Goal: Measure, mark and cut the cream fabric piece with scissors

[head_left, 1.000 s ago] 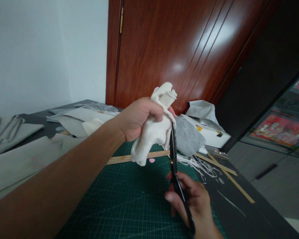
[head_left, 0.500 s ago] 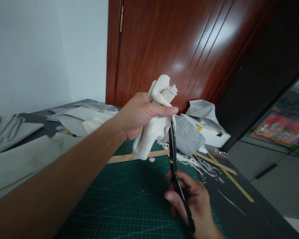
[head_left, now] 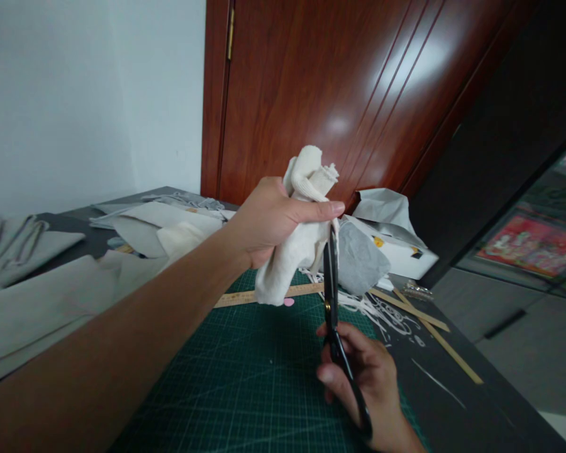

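Bunched cream knit fabric is pinched in my left hand, raised above the green cutting mat. My thumb lies across its front, and a frayed edge sticks up at the top. My right hand grips black scissors by the handles, blades pointing upward. The blade tips meet the fabric's right edge just below my left thumb. The blades look nearly closed; whether they bite into the cloth I cannot tell.
A wooden ruler and a pink disc lie on the mat. White cords, wooden strips and a white box with grey cloth are at right. Folded pale fabrics cover the left side.
My left hand and the fabric have shifted slightly to the right. The scissors have moved a little to the right with them, tips staying at the fabric's edge.
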A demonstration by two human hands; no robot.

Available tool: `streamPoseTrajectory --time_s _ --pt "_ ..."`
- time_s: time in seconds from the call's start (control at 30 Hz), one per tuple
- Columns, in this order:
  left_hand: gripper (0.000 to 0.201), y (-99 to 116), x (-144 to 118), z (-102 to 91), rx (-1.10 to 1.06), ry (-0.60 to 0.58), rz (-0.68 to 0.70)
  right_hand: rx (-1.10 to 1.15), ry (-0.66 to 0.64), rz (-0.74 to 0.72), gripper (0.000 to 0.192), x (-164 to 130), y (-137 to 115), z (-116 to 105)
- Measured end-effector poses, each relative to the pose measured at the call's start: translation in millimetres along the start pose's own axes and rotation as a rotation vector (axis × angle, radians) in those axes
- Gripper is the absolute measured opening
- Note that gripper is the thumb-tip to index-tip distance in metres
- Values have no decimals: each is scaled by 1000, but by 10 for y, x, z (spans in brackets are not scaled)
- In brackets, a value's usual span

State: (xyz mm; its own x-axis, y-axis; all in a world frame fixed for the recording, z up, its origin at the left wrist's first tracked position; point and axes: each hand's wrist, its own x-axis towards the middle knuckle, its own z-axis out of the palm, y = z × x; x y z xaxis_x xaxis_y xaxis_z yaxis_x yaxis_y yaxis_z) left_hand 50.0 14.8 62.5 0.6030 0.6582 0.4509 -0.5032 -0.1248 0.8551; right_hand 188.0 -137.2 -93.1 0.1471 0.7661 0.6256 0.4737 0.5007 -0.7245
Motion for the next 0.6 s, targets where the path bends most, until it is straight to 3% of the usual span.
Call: streamPoseTrajectory --time_s 0.3,0.6 --pt "29 -18 33 -11 13 21 21 64 -24 50 37 -92 164 -13" --pt "21 -10 0 -15 62 -51 9 129 -16 83 46 -151 221 -13"
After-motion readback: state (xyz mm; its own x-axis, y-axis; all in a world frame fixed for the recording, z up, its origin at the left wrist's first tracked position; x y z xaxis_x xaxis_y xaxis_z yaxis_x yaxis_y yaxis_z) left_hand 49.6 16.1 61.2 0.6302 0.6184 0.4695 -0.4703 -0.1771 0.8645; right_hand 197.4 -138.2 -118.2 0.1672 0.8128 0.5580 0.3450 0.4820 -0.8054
